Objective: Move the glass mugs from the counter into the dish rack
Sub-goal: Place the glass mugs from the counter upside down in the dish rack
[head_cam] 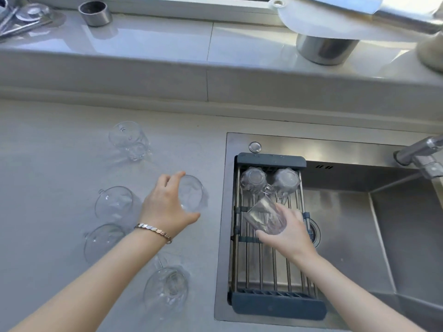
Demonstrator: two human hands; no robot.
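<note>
Several clear glass mugs stand on the pale counter: one at the back, one at mid left, one below it and one near the front. My left hand curls around the rim of another mug on the counter. My right hand holds a tilted mug over the dish rack, which spans the sink's left part. Two mugs sit upside down at the rack's far end.
A steel sink lies to the right, with a tap at its far right corner. On the raised ledge behind stand a small metal cup, a larger metal pot and cutlery at far left.
</note>
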